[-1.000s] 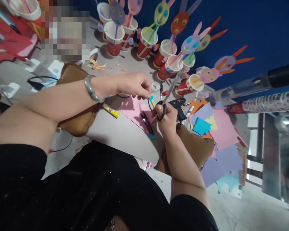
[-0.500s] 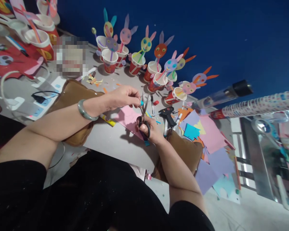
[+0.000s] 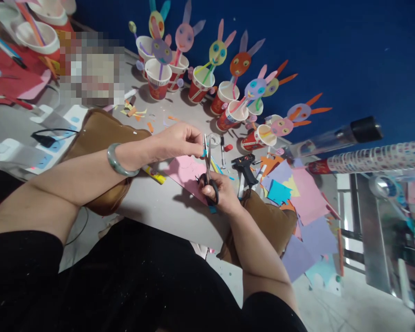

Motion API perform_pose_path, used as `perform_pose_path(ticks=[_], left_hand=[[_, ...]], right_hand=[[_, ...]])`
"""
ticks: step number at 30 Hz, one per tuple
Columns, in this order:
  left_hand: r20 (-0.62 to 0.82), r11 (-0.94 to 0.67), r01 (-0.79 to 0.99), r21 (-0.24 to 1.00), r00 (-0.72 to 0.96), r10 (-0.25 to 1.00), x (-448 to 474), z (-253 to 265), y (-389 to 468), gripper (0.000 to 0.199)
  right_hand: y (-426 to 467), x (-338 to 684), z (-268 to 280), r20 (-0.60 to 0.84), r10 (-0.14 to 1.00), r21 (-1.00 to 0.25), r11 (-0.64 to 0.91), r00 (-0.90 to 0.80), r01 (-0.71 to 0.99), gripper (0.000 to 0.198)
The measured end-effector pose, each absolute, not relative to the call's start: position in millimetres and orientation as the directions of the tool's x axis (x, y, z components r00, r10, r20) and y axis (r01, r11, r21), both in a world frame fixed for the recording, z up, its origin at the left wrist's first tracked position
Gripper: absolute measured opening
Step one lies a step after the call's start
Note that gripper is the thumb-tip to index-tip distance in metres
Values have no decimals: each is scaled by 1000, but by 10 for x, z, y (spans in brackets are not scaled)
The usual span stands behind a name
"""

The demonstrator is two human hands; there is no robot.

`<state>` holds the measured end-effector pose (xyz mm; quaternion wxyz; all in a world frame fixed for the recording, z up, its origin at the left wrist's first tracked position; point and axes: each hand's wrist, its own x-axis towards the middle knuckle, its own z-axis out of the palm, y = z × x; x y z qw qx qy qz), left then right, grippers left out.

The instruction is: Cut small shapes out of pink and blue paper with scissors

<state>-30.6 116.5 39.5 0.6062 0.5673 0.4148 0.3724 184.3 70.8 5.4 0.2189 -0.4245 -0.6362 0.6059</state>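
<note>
The left hand (image 3: 181, 143) pinches a tiny blue piece (image 3: 204, 153) between thumb and fingertips, above the counter (image 3: 148, 207). The right hand (image 3: 223, 193) grasps a pair of scissors (image 3: 208, 169), its digits around the dark handles and the blades pointing up and away from the body. A second ago the scissors pointed off toward the cups, well apart from the piece; now they have swung round so the blades stand right at it, a little parted, with a narrower gap than half a second ago. That suggests the work has passed from lining up to snipping, though the piece is so small and so crowded by fingers and steel that I cannot be sure the blades touch it.

Below the hands lies a pink sheet (image 3: 183, 169), partly covered by the right hand and the scissors. A yellow glue stick (image 3: 155, 175) lies near the left wrist, and a black glue gun (image 3: 245, 167) rests beyond the right hand, beside paper scraps that include a larger blue sheet (image 3: 279, 191). Behind, red paper cups (image 3: 158, 83) carrying rabbit faces (image 3: 184, 38) line the far edge, against the dark blue wall (image 3: 314, 41).
</note>
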Motion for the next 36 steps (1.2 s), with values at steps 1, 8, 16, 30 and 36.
perform_pose_path(ticks=[1, 8, 16, 30, 36], left_hand=[[-82, 78, 24, 997, 383, 920, -310, 397, 1168, 16], [-110, 95, 58, 994, 371, 922, -315, 438, 1165, 16], [-114, 96, 71, 993, 342, 933, -328, 412, 1168, 14], [-108, 97, 48, 994, 349, 931, -333, 398, 1187, 13], [-121, 111, 47, 993, 343, 932, -326, 412, 1184, 14]], right_hand=[[707, 1839, 58, -239, 807, -956, -98, -541, 277, 68], [707, 1834, 49, -276, 792, -951, -144, -545, 272, 68], [712, 1825, 41, -287, 792, -949, -159, -539, 272, 67], [712, 1805, 73, -301, 804, -941, -162, -513, 299, 69], [712, 1814, 42, -295, 806, -945, -165, -513, 284, 68]])
